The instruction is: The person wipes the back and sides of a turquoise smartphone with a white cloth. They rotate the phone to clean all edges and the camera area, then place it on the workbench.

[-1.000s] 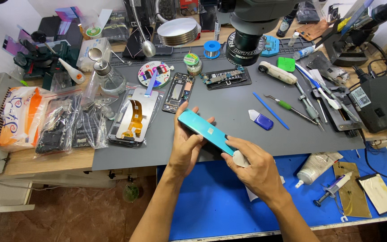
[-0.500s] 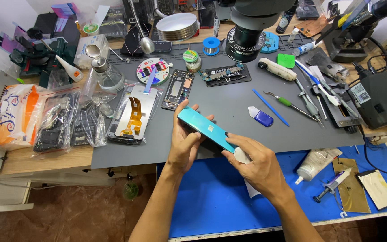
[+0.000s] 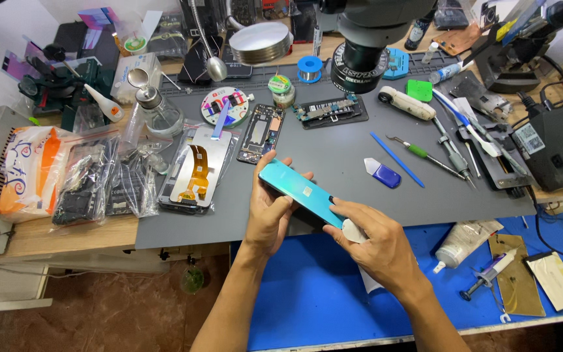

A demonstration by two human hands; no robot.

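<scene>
A teal-blue phone (image 3: pixel 298 191) is held back side up, tilted, over the near edge of the grey work mat (image 3: pixel 333 163). My left hand (image 3: pixel 270 210) grips its left end, fingers wrapped around the edges. At the phone's lower right end, my right hand (image 3: pixel 374 242) pinches a small white object (image 3: pixel 354 233) against the body. The phone's screen side is hidden.
On the mat lie an opened phone frame (image 3: pixel 259 133), a circuit board in a holder (image 3: pixel 331 111), a blue pry tool (image 3: pixel 383 173), a blue rod (image 3: pixel 396 158) and screwdrivers (image 3: pixel 425 155). Bags of parts (image 3: pixel 109 182) sit left, a microscope base (image 3: pixel 363 62) behind, glue tube (image 3: pixel 464 240) and syringe (image 3: pixel 493 275) on the blue mat.
Both hands and the phone keep almost the same pose. The camera view has shifted slightly, so the bench appears a little lower and to the left.
</scene>
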